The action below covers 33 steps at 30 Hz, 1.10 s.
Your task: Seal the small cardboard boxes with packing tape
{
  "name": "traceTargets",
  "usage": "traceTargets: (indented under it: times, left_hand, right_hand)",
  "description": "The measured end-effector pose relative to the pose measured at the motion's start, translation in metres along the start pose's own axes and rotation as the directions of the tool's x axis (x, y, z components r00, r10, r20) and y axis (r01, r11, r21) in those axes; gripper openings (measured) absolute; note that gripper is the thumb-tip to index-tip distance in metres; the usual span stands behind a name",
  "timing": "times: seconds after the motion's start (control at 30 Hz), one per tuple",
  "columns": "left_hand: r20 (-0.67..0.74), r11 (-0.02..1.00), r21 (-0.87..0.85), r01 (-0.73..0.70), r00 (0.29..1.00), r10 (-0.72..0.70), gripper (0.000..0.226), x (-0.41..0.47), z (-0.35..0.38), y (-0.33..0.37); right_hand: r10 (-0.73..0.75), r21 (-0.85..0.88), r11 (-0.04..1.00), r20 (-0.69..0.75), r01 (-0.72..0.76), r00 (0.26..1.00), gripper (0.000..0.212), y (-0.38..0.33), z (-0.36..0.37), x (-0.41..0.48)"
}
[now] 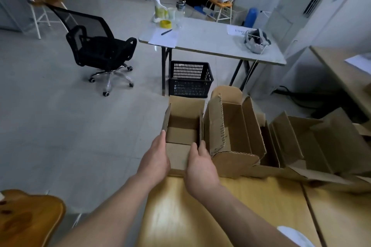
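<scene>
Left grip (155,158) is pressing, fingers straight, against the left flap (166,120) of the open small cardboard box (181,132), which is sitting near the table's (200,206) left edge. Right grip (200,164) is pinching the right flap (201,128). Risk: uneven inward pressure may be enough to slide the box off that edge.

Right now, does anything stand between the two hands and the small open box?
Nothing visible does. The left hand lies flat against the left flap of the small box; the right hand pinches its right flap. Other open boxes stand to its right.
</scene>
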<state>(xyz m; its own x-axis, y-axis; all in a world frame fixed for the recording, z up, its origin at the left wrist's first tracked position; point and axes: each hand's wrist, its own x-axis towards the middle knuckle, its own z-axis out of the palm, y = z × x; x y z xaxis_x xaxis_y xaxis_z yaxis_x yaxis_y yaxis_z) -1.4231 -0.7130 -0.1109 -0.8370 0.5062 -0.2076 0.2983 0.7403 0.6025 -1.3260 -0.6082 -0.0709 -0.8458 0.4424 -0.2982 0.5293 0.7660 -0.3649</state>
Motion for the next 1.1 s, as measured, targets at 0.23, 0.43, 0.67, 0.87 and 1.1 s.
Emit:
traceTargets:
  times: [0.23,0.43,0.67,0.87,1.1]
  left_hand:
    - [-0.159,0.963,0.270,-0.025,0.985,0.071,0.074,-0.023,-0.010,0.003]
    - [-0.139,0.908,0.401,-0.120,0.972,0.190,0.066,-0.074,-0.007,0.045]
    - [-0.053,0.819,0.484,-0.309,0.924,0.379,0.055,-0.157,0.044,0.134]
    - [0.075,0.673,0.533,-0.513,0.820,0.567,0.053,-0.229,0.127,0.256]
    - [0.277,0.484,0.493,-0.723,0.657,0.701,0.053,-0.312,0.234,0.414]
  right_hand:
    - [-0.111,0.020,0.993,-0.047,0.113,0.993,0.067,0.012,0.000,-0.017]
    - [-0.216,0.005,0.976,-0.158,0.220,0.964,0.048,0.046,-0.005,-0.058]
    - [-0.178,-0.092,0.983,-0.278,0.158,0.944,0.044,0.147,-0.036,-0.147]
    - [-0.029,-0.123,0.992,-0.351,-0.016,0.936,0.044,0.287,-0.084,-0.255]
    - [0.276,-0.027,0.943,-0.495,-0.333,0.824,0.048,0.452,-0.142,-0.397]
